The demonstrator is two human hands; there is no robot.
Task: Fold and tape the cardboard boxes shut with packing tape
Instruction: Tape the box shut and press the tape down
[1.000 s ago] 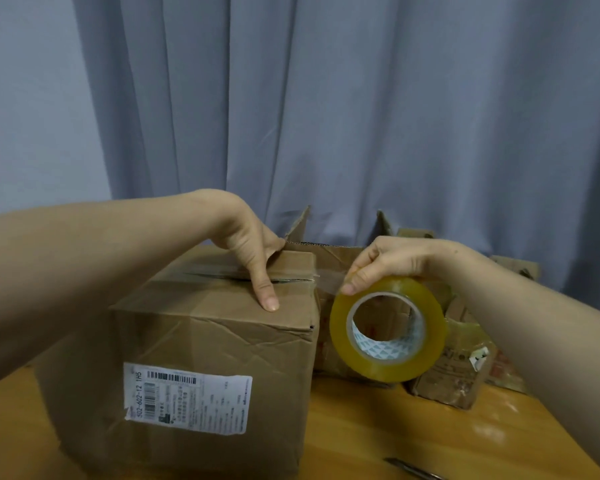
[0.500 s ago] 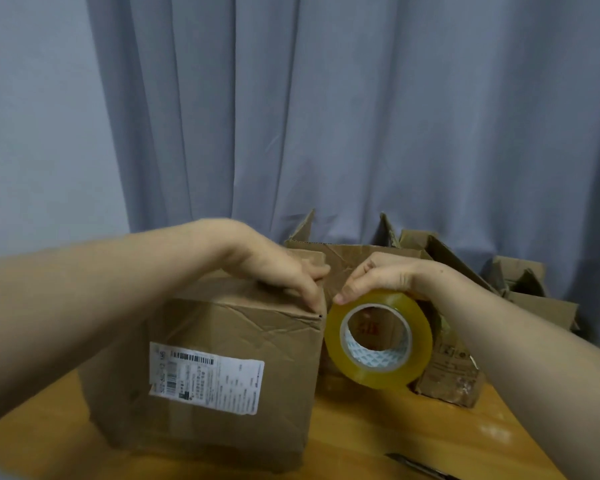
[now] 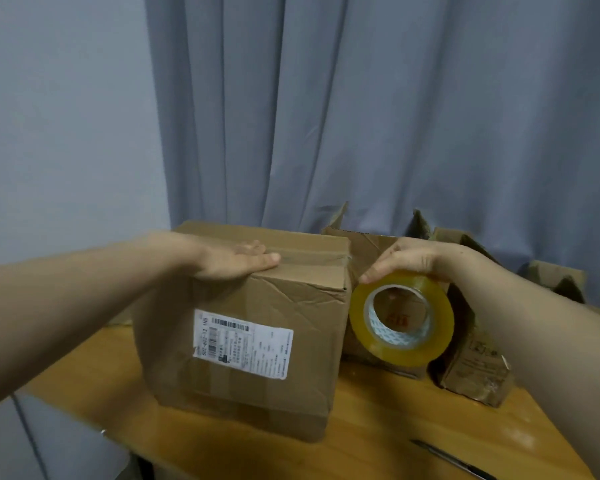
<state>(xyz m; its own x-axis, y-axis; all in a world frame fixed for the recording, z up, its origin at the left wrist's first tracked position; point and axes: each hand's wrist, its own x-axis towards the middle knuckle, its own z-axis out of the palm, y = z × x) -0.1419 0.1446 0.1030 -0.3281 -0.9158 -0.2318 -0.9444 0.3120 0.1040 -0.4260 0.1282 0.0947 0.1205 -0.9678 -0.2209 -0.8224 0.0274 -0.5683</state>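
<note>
A closed cardboard box [image 3: 257, 341] with a white shipping label stands on the wooden table [image 3: 378, 427]. My left hand [image 3: 236, 263] lies flat on its top, fingers straight, pressing along the taped seam near the front edge. Just right of the box, my right hand [image 3: 409, 259] grips the top of a yellowish roll of packing tape [image 3: 400, 318], held upright in the air beside the box's right top corner. A clear strip of tape seems to run from the roll to the box top.
Several open cardboard boxes [image 3: 475, 355] stand behind and right of the roll, flaps up. A dark pen-like tool [image 3: 447, 457] lies near the table's front right edge. A grey curtain [image 3: 361, 116] hangs behind the table. The table's left edge drops off below my left forearm.
My left hand slid back from the box's right front corner and flattened on the top seam. The roll stayed by the right corner. The camera view shifted left and down.
</note>
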